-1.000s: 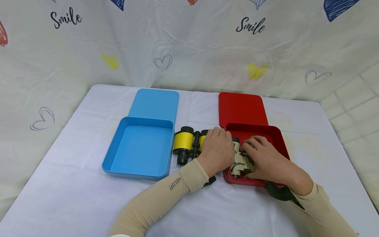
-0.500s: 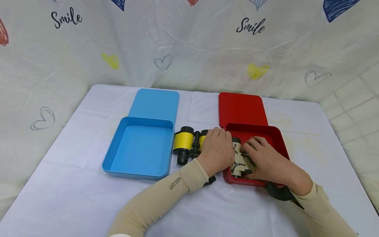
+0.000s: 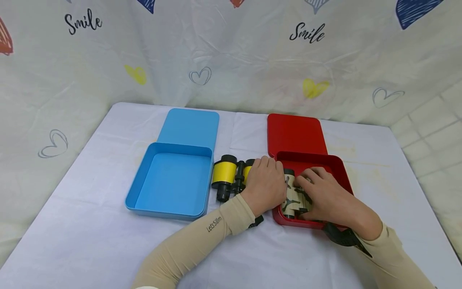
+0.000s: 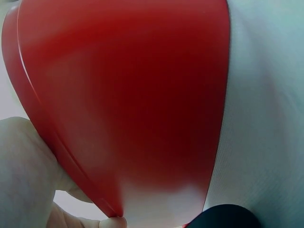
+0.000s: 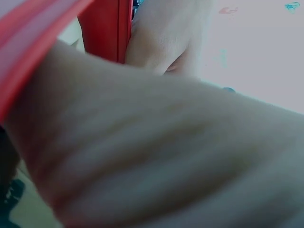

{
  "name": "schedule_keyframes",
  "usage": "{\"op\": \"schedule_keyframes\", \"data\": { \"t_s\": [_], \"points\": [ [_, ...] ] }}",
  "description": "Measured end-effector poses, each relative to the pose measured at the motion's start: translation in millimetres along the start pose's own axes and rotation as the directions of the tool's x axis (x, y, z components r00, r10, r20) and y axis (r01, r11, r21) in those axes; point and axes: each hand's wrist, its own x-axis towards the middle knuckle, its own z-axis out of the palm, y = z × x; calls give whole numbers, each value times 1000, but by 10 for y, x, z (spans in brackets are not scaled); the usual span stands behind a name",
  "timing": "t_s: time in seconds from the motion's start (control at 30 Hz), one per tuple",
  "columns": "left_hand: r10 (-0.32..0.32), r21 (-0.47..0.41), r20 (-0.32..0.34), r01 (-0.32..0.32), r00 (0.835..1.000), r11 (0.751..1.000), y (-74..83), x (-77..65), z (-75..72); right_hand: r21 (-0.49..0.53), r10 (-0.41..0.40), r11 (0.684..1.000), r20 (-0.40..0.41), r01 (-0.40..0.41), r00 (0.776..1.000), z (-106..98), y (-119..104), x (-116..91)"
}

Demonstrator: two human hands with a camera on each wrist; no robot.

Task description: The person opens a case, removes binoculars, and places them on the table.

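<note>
In the head view my left hand holds the left side of a red box, fingers over its rim. Its fingers meet the edge of the red wall in the left wrist view. Inside that box lies a pair of camouflage binoculars, partly covered by my right hand, which grips it with thumb and fingers spread round the barrels. A dark strap hangs over the front rim by the right wrist. Yellow and black binoculars lie left of the red box, partly hidden behind my left hand.
A blue box stands open at left, its lid folded back on the white-covered table. The red lid lies back too. A printed curtain hangs behind the table. A black piece shows below the left wrist.
</note>
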Motion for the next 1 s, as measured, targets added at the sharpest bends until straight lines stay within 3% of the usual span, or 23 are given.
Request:
{"op": "schedule_keyframes", "data": {
  "t_s": [0.4,0.7,1.0],
  "points": [
    [7,-6,-75,-7,997,1000,-14,-35,22,2,30,1000,-37,-30,999,-18,-44,-16],
    [3,-5,-39,-3,999,1000,-26,-30,12,-12,22,1000,-85,-23,996,-41,-38,-5],
    [-14,-16,-63,13,998,1000,-22,-37,3,-3,18,1000,-163,-19,986,-105,40,-72]
  ]
}}
